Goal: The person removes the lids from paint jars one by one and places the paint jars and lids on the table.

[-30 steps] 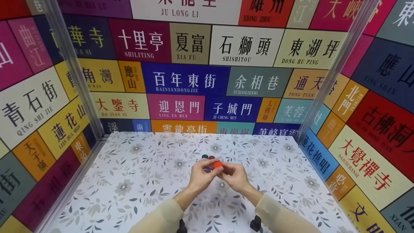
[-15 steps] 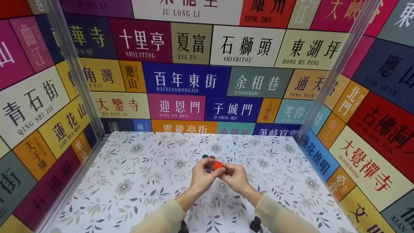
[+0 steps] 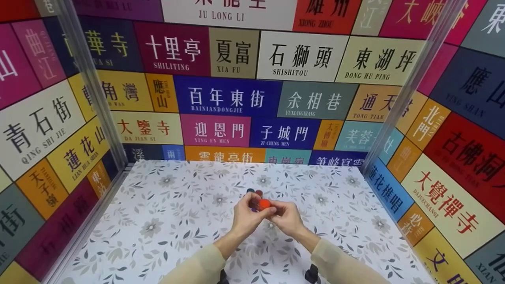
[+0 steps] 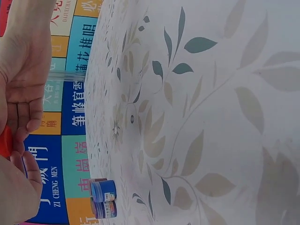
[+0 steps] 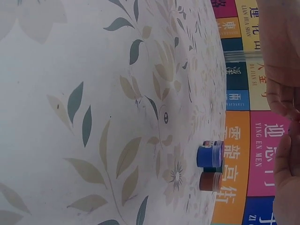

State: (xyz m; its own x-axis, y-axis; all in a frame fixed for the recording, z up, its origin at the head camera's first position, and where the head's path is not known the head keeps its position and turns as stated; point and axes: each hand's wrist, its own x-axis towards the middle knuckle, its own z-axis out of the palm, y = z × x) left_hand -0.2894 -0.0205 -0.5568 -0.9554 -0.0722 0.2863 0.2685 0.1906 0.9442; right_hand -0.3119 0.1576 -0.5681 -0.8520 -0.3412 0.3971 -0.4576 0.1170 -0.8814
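Both hands meet over the middle of the floral table [image 3: 165, 221], and between them sits a small pot with an orange lid [image 3: 265, 204]. The left hand [image 3: 247, 215] curls its fingers round the pot from the left, thumb lying across toward the lid. The right hand [image 3: 289, 217] closes in from the other side, fingertips pinching at the lid (just how much of the lid it grips is hard to tell from the head view). The pot is held up off the table, just in front of the other pots.

From the left wrist view, the left hand [image 4: 21, 93] shows its palm and curled fingers, with a sliver of orange [image 4: 4, 143] at the frame's edge. The right wrist view catches only the edge of the right hand [image 5: 283, 93], fingers bent.

Behind the hands, more small pots stand close together on the table: a blue pot [image 5: 209, 156] and a brown pot [image 5: 210, 181] side by side, touching or nearly so, with another one partly hidden behind the blue. The same cluster [image 3: 254, 193] peeks out just past the fingertips in the head view.

Walls of coloured signs [image 3: 227, 96] box the table in on three sides.
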